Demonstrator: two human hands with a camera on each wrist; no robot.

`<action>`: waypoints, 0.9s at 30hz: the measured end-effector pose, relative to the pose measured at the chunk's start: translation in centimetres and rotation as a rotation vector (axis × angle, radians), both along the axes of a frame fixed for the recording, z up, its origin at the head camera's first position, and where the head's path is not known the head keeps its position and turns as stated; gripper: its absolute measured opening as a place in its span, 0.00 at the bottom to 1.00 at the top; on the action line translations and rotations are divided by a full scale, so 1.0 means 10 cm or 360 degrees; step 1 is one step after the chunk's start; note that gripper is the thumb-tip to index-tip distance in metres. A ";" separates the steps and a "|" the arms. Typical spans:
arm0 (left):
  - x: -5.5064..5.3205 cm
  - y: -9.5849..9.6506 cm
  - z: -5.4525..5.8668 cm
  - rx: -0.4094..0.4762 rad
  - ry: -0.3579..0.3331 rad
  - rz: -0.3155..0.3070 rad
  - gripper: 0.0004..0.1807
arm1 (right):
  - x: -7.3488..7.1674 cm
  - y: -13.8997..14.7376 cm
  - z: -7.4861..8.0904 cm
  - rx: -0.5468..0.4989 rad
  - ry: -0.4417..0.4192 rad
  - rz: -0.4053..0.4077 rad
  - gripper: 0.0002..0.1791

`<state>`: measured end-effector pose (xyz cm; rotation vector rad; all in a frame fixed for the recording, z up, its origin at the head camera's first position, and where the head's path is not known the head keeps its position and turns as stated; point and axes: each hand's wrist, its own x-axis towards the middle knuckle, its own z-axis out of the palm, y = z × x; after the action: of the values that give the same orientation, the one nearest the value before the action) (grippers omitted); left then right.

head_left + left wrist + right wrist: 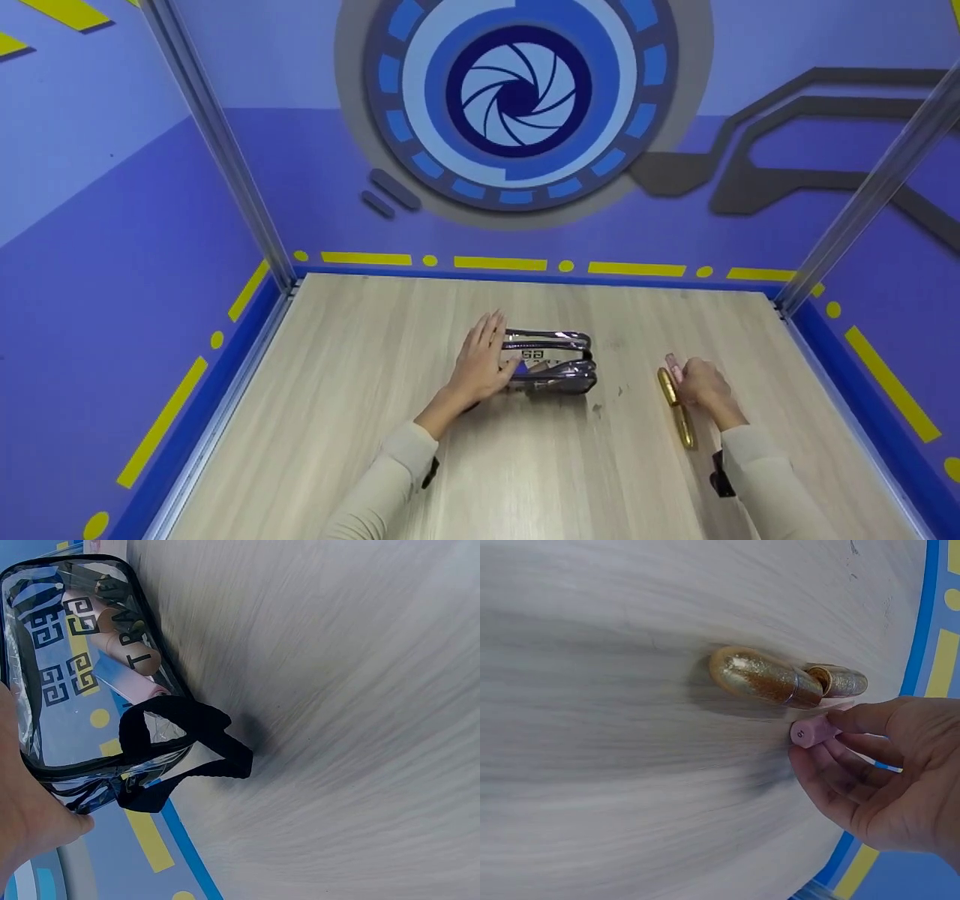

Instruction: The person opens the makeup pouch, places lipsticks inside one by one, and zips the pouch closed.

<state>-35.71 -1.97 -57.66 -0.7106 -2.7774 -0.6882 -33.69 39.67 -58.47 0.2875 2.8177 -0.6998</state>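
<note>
A clear cosmetic bag with black trim lies on the table. My left hand rests over its left end, fingers straight and thumb spread. Pink and beige cosmetics show through the printed plastic, and a black strap sticks out at one corner. Farther right, my right hand pinches a small pink cosmetic tube between thumb and fingers, close over the table. Beside those fingers lie two gold glittery cosmetic pieces, end to end; the farther one shows a hollow end.
The pale wood-grain table ends at a blue printed back wall. Side walls rise left and right, with metal posts at the back corners. Small dark marks lie between the bag and the gold pieces.
</note>
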 end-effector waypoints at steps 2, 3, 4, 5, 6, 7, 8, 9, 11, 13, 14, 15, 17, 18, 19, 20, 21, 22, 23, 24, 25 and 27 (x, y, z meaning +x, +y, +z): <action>-0.01 0.01 -0.01 0.0008 0.0017 -0.0008 0.41 | 0.02 0.03 0.00 0.0010 0.0012 -0.0024 0.09; -0.01 0.01 -0.01 0.0007 0.0019 -0.0007 0.41 | 0.02 0.04 0.01 0.0005 0.0030 -0.0033 0.09; -0.02 0.02 -0.01 0.0007 0.0018 -0.0005 0.41 | 0.03 0.04 0.02 0.0003 0.0055 -0.0040 0.11; -0.02 0.02 -0.01 0.0006 0.0020 -0.0003 0.41 | 0.04 0.05 0.03 0.0001 0.0088 -0.0048 0.14; -0.02 0.02 -0.01 0.0003 0.0015 -0.0003 0.41 | 0.05 0.05 0.04 -0.0006 0.0125 -0.0049 0.17; -0.02 0.02 -0.01 0.0001 0.0014 -0.0001 0.41 | 0.06 0.05 0.06 -0.0008 0.0168 -0.0046 0.19; -0.02 0.01 -0.01 -0.0006 0.0012 0.0001 0.41 | 0.06 0.04 0.08 -0.0011 0.0220 -0.0038 0.20; -0.01 0.01 -0.01 -0.0014 0.0006 0.0006 0.41 | 0.07 0.03 0.10 -0.0008 0.0262 -0.0027 0.20; -0.01 0.01 -0.01 -0.0022 0.0015 0.0007 0.40 | 0.07 -0.01 0.16 0.0015 0.0345 -0.0002 0.20; -0.01 0.01 -0.01 -0.0031 0.0019 0.0014 0.40 | 0.06 -0.07 0.23 0.0041 0.0442 0.0033 0.20; 0.00 0.01 -0.01 -0.0038 0.0015 0.0019 0.40 | 0.05 -0.11 0.27 0.0056 0.0499 0.0054 0.21; 0.00 0.01 -0.01 -0.0041 0.0015 0.0022 0.40 | 0.04 -0.15 0.30 0.0068 0.0552 0.0074 0.22; 0.00 0.00 0.00 -0.0041 0.0006 0.0028 0.40 | 0.02 -0.27 0.39 0.0082 0.0675 0.0116 0.23; 0.00 0.00 0.00 -0.0038 -0.0001 0.0030 0.41 | 0.02 -0.33 0.42 0.0087 0.0744 0.0139 0.23; 0.01 0.00 0.00 -0.0034 -0.0002 0.0031 0.41 | 0.02 -0.40 0.47 0.0090 0.0804 0.0166 0.23; 0.01 0.00 0.00 -0.0033 0.0004 0.0030 0.40 | 0.02 -0.47 0.51 0.0081 0.0857 0.0192 0.23; 0.01 0.00 0.01 -0.0034 0.0006 0.0030 0.40 | 0.02 -0.55 0.55 0.0064 0.0897 0.0215 0.23; 0.01 0.00 0.01 -0.0039 0.0007 0.0031 0.40 | 0.02 -0.62 0.60 0.0048 0.0931 0.0240 0.24; 0.01 0.00 0.01 -0.0043 0.0010 0.0030 0.40 | 0.03 -0.70 0.64 0.0032 0.0960 0.0269 0.24; 0.01 0.00 0.02 -0.0049 0.0016 0.0029 0.40 | 0.03 -0.78 0.68 0.0016 0.0979 0.0297 0.25; 0.01 0.01 0.02 -0.0050 0.0023 0.0025 0.40 | 0.04 -0.85 0.71 -0.0002 0.0988 0.0332 0.25; 0.01 0.01 0.03 -0.0050 0.0013 0.0015 0.40 | 0.06 -1.00 0.77 -0.0040 0.1001 0.0402 0.26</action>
<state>-35.61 -1.84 -57.31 -0.7039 -2.7882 -0.6393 -33.13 29.67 -50.77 -0.3562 3.3282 -0.8869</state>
